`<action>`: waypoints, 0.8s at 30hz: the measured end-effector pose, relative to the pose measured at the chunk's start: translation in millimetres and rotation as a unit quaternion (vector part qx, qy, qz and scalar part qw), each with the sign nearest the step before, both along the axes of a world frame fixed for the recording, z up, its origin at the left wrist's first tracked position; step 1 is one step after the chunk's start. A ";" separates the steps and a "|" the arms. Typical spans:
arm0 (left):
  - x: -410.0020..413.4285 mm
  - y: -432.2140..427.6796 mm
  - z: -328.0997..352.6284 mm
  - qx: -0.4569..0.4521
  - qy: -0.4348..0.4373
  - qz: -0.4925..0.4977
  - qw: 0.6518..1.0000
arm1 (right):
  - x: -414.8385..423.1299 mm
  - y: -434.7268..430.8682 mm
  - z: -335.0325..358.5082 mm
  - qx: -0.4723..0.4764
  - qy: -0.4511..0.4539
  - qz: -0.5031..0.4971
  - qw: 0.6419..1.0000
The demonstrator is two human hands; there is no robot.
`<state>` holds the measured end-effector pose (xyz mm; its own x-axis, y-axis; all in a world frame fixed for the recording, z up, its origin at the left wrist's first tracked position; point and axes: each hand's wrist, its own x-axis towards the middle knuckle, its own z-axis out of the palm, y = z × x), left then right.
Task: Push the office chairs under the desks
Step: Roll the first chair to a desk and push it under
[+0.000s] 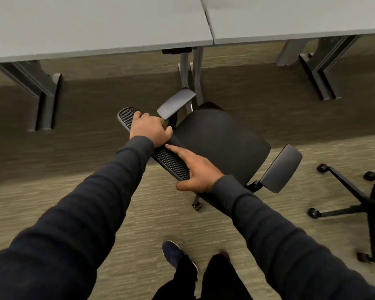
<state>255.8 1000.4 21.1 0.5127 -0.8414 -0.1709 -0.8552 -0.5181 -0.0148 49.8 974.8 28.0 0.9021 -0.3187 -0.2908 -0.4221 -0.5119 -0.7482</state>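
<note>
The chair [221, 137] stood out on the carpet [95, 191] in front of the two desks, not yet under either. It sat at a slant, its seat aimed roughly at the spot where the left desk [85, 24] met the right desk [301, 16]. Its far armrest [175, 102] was close to the desk legs [191, 70] at that join.

Both hands were on the top of the mesh backrest [171, 163], one at each end. That spread probably served to steer the chair as well as push it. The left hand [148, 128] was clenched over the far end, fingers curled across the top rim. The right hand [198, 169] held the near end, thumb hooked round the near side and forefinger laid straight along the top. Its other fingers dropped behind the rim, so it looked like a grasp, though I could not tell how firm.

As the chair lay, a straight push would likely have run it into the legs at the join. It seemed to need swinging square to one desk's opening first, then rolling in, with care that the armrests cleared the desk edge.

One shoe [173, 254] was planted behind the chair. To the right, the wheeled base of a second chair [355, 204] also sat in the open, well apart from the desks.
</note>
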 end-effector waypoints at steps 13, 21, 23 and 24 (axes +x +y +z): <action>197.6 -39.7 10.1 0.021 -0.007 0.002 1.000 | 148.2 12.0 -0.8 -0.154 0.135 -0.132 0.970; 296.7 -49.1 7.8 0.044 0.001 0.006 0.999 | 252.5 6.9 -1.3 -0.133 0.109 -0.130 0.976; 330.9 -52.3 10.4 0.038 -0.005 0.005 0.999 | 286.5 3.7 0.1 -0.136 0.108 -0.129 0.976; 332.4 -52.2 7.5 0.047 -0.003 0.009 0.999 | 287.3 1.2 -0.7 -0.130 0.111 -0.123 0.978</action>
